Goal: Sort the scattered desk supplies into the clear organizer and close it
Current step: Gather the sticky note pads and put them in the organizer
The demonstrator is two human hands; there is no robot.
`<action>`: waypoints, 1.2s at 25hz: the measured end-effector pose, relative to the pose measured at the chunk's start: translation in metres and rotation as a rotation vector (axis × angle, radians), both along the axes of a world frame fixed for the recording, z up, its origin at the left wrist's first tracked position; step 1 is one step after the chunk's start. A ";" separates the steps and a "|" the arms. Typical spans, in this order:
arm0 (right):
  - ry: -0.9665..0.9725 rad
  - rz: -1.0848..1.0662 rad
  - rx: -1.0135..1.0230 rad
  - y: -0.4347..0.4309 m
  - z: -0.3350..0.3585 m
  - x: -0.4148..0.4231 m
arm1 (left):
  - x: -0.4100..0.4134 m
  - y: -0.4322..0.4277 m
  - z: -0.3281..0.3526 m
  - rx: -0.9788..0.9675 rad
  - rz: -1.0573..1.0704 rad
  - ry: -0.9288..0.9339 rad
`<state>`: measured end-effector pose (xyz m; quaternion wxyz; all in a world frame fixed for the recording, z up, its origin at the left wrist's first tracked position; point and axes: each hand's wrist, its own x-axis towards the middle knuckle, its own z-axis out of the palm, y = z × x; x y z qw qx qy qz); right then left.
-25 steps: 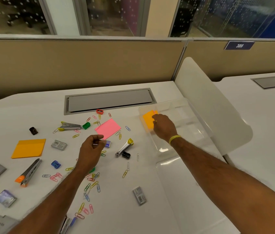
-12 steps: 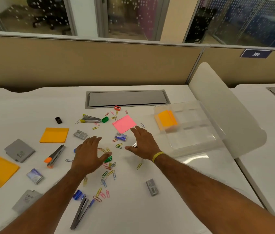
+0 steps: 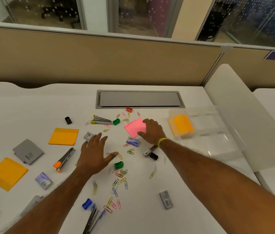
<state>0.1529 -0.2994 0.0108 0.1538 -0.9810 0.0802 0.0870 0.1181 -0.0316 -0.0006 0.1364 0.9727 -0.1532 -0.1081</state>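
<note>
The clear organizer [image 3: 217, 132] stands open at the right of the white desk, with an orange sticky pad [image 3: 181, 125] in its near-left compartment. My right hand [image 3: 152, 130] lies spread over the right edge of a pink sticky pad [image 3: 134, 127], fingers on it, not closed. My left hand [image 3: 94, 152] hovers open above the desk near scattered coloured paper clips [image 3: 119, 178]. A blue staple box [image 3: 132, 141] lies just left of my right hand. More orange pads [image 3: 64, 136] [image 3: 6, 173] lie on the left.
Staplers [image 3: 65, 160] [image 3: 102, 120], a staple remover [image 3: 150, 152], sharpeners [image 3: 119, 165] [image 3: 68, 120], grey boxes [image 3: 27, 152] [image 3: 166, 199] and staple packs [image 3: 43, 180] dot the desk. A grey cable hatch [image 3: 139, 98] sits at the back. A white divider panel [image 3: 244, 115] rises right of the organizer.
My right hand left the orange pad in the organizer and moved left onto the pink pad. My left hand let go of the small item it held and spread open. The view has swung left.
</note>
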 end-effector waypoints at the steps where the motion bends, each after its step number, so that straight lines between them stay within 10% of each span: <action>1: 0.023 -0.048 0.015 -0.001 0.000 0.010 | 0.003 -0.002 0.000 -0.005 0.001 -0.002; 17: 0.352 -0.285 0.039 0.000 -0.008 0.066 | 0.011 -0.006 -0.005 -0.111 0.027 -0.015; 24: 0.057 -0.370 0.718 0.004 0.041 0.035 | -0.009 0.002 0.004 -0.337 0.086 -0.068; 30: 0.269 -0.503 1.405 0.081 0.051 -0.036 | -0.033 -0.005 0.033 -1.090 0.389 0.384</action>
